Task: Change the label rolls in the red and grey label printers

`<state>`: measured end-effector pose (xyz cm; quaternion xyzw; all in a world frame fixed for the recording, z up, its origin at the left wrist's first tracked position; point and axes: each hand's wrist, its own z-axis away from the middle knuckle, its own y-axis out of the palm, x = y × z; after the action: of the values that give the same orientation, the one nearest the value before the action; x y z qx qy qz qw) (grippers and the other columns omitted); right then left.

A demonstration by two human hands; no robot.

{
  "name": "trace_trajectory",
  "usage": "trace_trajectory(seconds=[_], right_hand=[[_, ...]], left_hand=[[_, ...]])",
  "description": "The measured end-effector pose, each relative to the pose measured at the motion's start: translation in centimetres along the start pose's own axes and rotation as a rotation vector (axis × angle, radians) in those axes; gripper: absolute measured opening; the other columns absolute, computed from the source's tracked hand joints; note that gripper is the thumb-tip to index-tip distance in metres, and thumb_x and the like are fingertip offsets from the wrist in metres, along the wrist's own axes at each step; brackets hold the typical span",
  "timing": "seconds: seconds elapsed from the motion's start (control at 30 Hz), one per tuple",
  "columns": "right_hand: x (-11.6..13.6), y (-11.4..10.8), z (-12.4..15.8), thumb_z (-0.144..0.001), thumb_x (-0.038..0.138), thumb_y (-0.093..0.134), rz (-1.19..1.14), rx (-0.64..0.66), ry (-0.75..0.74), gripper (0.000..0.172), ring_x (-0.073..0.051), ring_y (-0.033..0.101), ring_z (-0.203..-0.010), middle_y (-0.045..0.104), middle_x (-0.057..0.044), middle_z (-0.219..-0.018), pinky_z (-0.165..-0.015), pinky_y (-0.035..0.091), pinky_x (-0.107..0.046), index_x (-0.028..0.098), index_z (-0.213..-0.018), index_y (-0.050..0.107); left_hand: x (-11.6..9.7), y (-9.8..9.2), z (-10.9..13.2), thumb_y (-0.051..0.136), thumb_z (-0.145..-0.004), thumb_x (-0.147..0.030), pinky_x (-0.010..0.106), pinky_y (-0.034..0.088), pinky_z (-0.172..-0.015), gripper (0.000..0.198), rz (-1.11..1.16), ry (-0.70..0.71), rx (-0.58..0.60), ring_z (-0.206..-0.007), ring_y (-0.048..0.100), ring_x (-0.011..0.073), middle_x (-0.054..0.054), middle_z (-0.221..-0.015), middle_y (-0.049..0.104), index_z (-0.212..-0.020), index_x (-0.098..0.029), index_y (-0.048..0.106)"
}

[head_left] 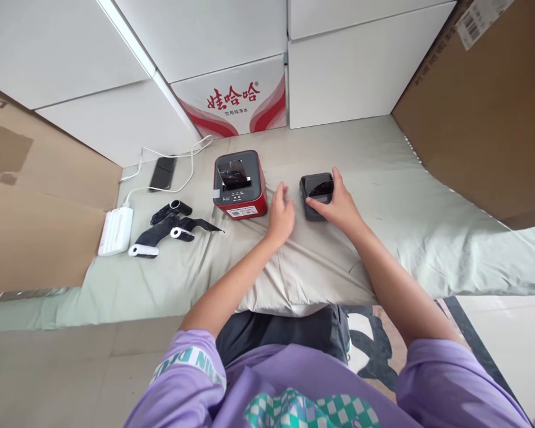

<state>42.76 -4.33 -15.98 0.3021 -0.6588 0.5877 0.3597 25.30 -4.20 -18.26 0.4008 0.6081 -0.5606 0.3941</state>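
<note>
My right hand (340, 205) grips a small dark boxy device (311, 211) with a glossy black top, which rests on the cloth. The thumb lies over its near side and the fingers reach round its right side. My left hand (282, 217) is between the two devices with its fingers apart, holding nothing. Just left of it stands a larger red box-shaped device (259, 199) with a dark grey top, a tilted glossy flap, small indicator marks and a white label on its front. Any contact between my left hand and either device is not visible.
Black strips with rolled ends (160, 229) lie on the left, near a white charger block (116, 230) with a cable and a dark phone (163, 173). White boxes (339, 77) line the back. Cardboard boxes (40, 196) flank the cloth-covered surface (401, 196).
</note>
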Motion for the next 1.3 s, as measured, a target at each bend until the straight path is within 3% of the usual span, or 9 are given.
trace_trajectory(seconds=[0.1,0.23,0.43,0.63,0.87,1.3], right_hand=[[0.1,0.1,0.0,-0.072,0.049,0.079,0.003,-0.013,0.001,0.122,-0.042,0.045,-0.152,0.045,-0.024,-0.163,-0.127,0.034,-0.060,0.013,-0.171,0.018],[0.0,0.2,0.0,-0.070,0.049,0.080,-0.023,-0.037,-0.014,0.122,-0.042,0.047,-0.150,0.047,-0.024,-0.162,-0.127,0.034,-0.061,0.013,-0.170,0.021],[-0.3,0.4,0.0,-0.070,0.048,0.080,-0.020,-0.059,-0.025,0.120,-0.042,0.049,-0.148,0.049,-0.022,-0.161,-0.124,0.039,-0.061,0.015,-0.169,0.023],[-0.4,0.6,0.0,-0.065,0.052,0.084,0.025,-0.088,-0.006,0.134,-0.042,0.057,-0.141,0.055,-0.018,-0.157,-0.115,0.048,-0.061,0.022,-0.173,0.010],[0.5,0.5,0.4,-0.068,0.053,0.081,0.050,-0.071,0.024,0.130,-0.043,0.053,-0.146,0.048,-0.021,-0.164,-0.118,0.046,-0.060,0.016,-0.171,0.011],[0.1,0.1,0.1,-0.071,0.055,0.079,0.003,-0.070,-0.001,0.123,-0.039,0.057,-0.142,0.053,-0.020,-0.159,-0.119,0.046,-0.057,0.018,-0.170,0.017]], left_hand=[[-0.7,-0.5,1.1,0.041,-0.097,-0.006,0.037,0.047,-0.117,0.061,-0.242,0.154,0.173,-0.128,0.064,0.0244,0.016,-0.134,0.064,-0.156,-0.013,0.052],[-1.1,-0.8,1.6,0.039,-0.100,-0.010,0.040,0.050,-0.111,0.057,-0.476,0.217,0.248,-0.122,0.064,0.0273,0.015,-0.122,0.066,-0.154,-0.014,0.057],[-1.2,-0.9,1.2,0.039,-0.101,-0.012,0.037,0.050,-0.106,0.061,-0.598,0.260,0.245,-0.118,0.065,0.0260,0.013,-0.126,0.067,-0.161,-0.019,0.049],[-2.1,-1.6,0.4,0.040,-0.098,-0.009,0.036,0.050,-0.102,0.061,-0.620,0.225,0.314,-0.118,0.065,0.0261,0.012,-0.121,0.069,-0.157,-0.018,0.055],[-1.6,-1.5,0.6,0.040,-0.101,-0.010,0.040,0.048,-0.102,0.061,-0.680,0.234,0.312,-0.121,0.063,0.0274,0.011,-0.123,0.070,-0.160,-0.020,0.051],[-0.8,-1.3,0.8,0.041,-0.101,-0.012,0.039,0.046,-0.101,0.062,-0.673,0.252,0.286,-0.121,0.061,0.0272,0.011,-0.122,0.068,-0.162,-0.022,0.048]])
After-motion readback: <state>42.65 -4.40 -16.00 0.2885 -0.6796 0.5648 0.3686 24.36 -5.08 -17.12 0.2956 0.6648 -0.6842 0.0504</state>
